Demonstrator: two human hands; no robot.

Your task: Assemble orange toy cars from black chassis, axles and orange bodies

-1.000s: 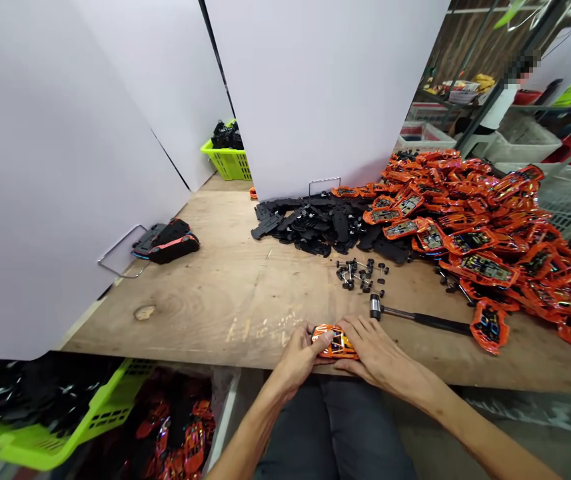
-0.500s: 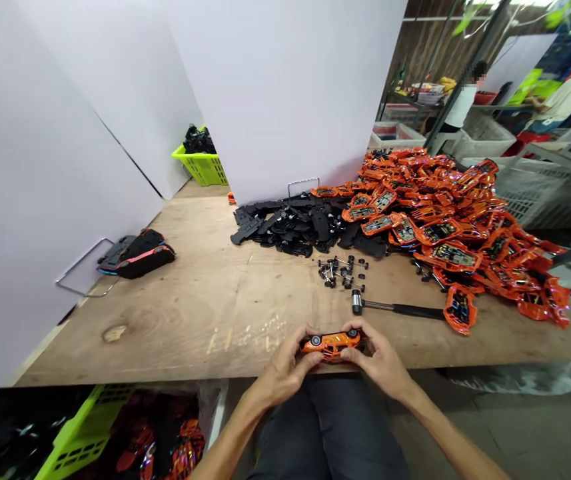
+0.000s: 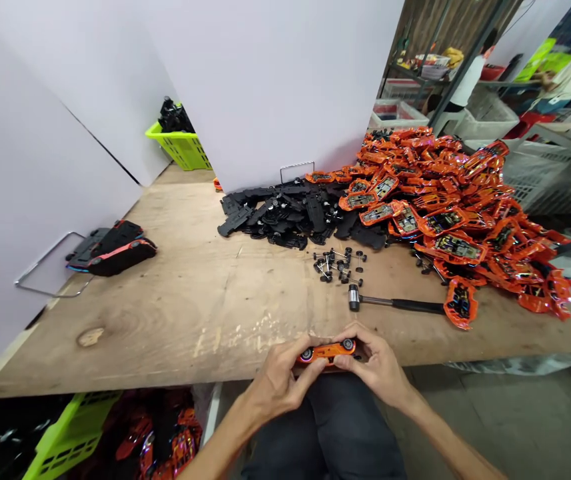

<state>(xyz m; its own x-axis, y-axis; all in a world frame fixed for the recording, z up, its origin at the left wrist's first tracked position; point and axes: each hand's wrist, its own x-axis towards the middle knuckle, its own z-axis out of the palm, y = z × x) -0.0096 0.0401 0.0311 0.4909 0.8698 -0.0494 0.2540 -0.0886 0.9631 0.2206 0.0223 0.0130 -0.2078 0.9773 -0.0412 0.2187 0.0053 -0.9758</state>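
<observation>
The grips of the left hand (image 3: pixel 276 381) and right hand (image 3: pixel 378 368) are closed around an orange toy car (image 3: pixel 328 351), its wheels fitted, just in front of the hammer (image 3: pixel 395 304). Beyond the hammer, loose wheel axles (image 3: pixel 339 264), black chassis plates (image 3: pixel 285 215) and orange car shells (image 3: pixel 445 220) lie unassembled on the worktop (image 3: pixel 165 313).

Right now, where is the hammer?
In the head view, the hammer lies ahead of the right hand, just below the loose wheels, left of an orange car shell.

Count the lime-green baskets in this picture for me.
2. One lime-green basket stands far back, holding black parts; another lime-green basket sits below the bench at lower left. More may be hidden.
</observation>
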